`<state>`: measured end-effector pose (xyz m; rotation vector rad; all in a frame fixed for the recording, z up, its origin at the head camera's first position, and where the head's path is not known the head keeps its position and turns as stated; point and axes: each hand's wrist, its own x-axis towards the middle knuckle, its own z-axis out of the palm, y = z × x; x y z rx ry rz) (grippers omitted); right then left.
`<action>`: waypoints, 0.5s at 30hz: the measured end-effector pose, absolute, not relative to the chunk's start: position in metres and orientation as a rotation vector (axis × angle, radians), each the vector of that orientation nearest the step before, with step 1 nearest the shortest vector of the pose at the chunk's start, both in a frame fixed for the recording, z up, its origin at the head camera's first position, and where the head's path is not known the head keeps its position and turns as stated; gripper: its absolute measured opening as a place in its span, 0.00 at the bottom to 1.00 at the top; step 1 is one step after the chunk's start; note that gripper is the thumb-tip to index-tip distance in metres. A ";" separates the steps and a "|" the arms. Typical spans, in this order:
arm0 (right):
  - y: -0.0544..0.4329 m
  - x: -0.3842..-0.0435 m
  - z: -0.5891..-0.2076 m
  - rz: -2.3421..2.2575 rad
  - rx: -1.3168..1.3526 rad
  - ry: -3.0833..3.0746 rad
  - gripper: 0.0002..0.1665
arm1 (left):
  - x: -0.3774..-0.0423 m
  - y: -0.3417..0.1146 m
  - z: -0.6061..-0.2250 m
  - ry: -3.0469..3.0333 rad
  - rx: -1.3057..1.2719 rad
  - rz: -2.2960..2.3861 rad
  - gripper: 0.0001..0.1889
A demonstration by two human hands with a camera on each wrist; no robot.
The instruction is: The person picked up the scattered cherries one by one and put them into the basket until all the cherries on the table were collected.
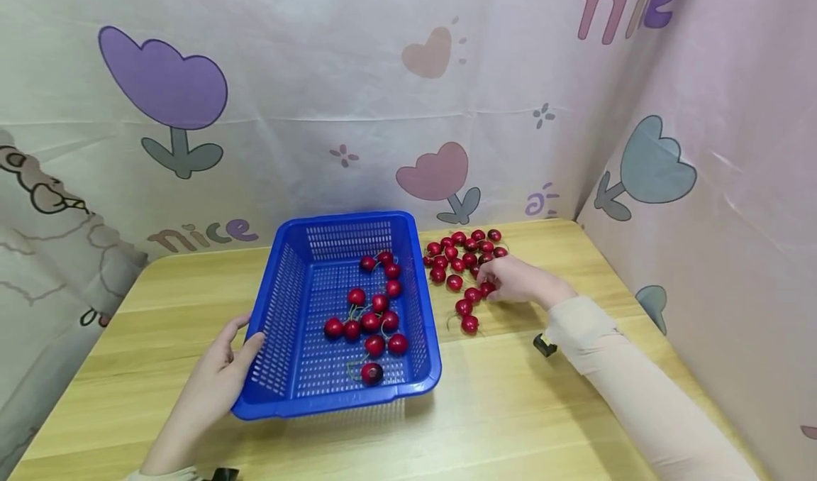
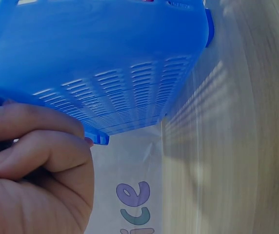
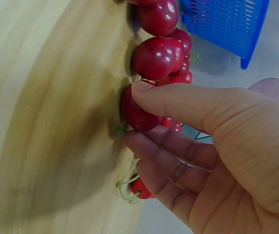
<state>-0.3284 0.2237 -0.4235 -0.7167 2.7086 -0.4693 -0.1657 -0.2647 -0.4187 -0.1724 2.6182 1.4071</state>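
Note:
A blue plastic basket [image 1: 341, 399] with slotted walls stands tilted at the centre of the head view, with several red cherries [image 1: 370, 321] on its floor. My left hand [image 1: 213, 380] grips its left rim, thumb on top and fingers curled beneath; the left wrist view shows those bent fingers against the basket's outer wall. To the right of the basket, my right hand [image 1: 522, 281] reaches down to the loose cherries. Between its thumb and fingertips it pinches one cherry [image 3: 138, 112], close over the wood in the right wrist view.
A pile of loose cherries [image 1: 450, 252] lies right of the basket near the back edge, with several trailing toward the front. All rest on a light wooden table [image 1: 504, 410]. A printed white cloth [image 1: 306, 62] hangs behind and at both sides.

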 end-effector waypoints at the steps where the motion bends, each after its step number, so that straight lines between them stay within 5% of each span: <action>1: 0.223 -0.328 -0.423 -0.468 -0.723 2.711 0.18 | -0.166 -0.265 -0.418 2.621 -0.175 1.404 0.37; 15: 0.210 -0.324 -0.382 -0.598 -0.800 2.747 0.21 | -0.164 -0.264 -0.417 2.652 -0.184 1.368 0.35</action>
